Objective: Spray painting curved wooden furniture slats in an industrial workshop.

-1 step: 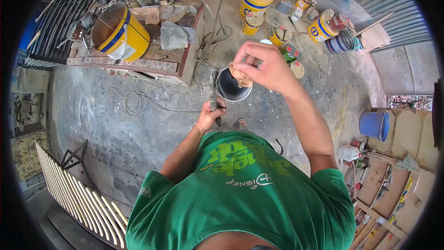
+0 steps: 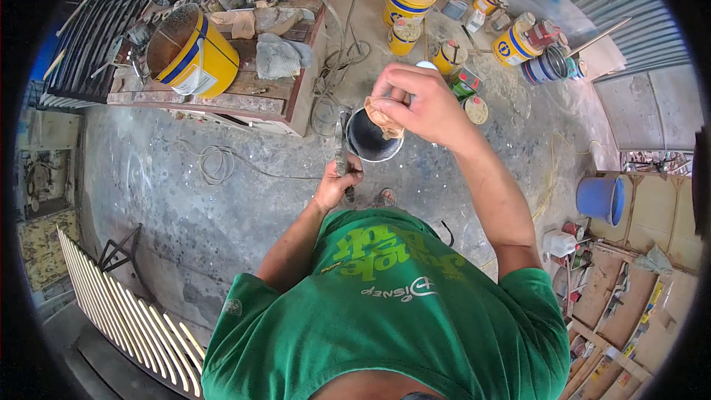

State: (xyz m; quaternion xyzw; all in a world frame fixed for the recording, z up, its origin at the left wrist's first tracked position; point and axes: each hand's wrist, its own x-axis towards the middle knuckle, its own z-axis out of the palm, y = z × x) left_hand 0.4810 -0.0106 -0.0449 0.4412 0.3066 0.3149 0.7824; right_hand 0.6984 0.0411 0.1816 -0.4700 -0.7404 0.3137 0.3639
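In front of my chest, my left hand (image 2: 341, 184) is wrapped round the grip of what looks like a paint spray gun (image 2: 341, 141), stained and greyish. A round cup (image 2: 364, 137) with a dark inside and a pale rim sits against the gun's right side, its mouth facing up toward me. My right hand (image 2: 422, 104) pinches a crumpled tan cloth (image 2: 384, 121) over the cup's far right rim. Part of that cloth hangs into the mouth. My right palm hides some of the rim.
A wooden workbench (image 2: 222, 100) at far left carries a yellow bucket (image 2: 222, 63), a grey rag (image 2: 278, 58) and clutter. A hose (image 2: 337, 78) coils beside it. Yellow pails (image 2: 409, 0) and cans stand farther off. A blue bucket (image 2: 598, 200) is at right, slatted panel (image 2: 133, 307) at left.
My right hand has shifted very slightly, and the cloth's folds sit a little differently at the cup's rim. My left hand and the gun stay nearly in place.
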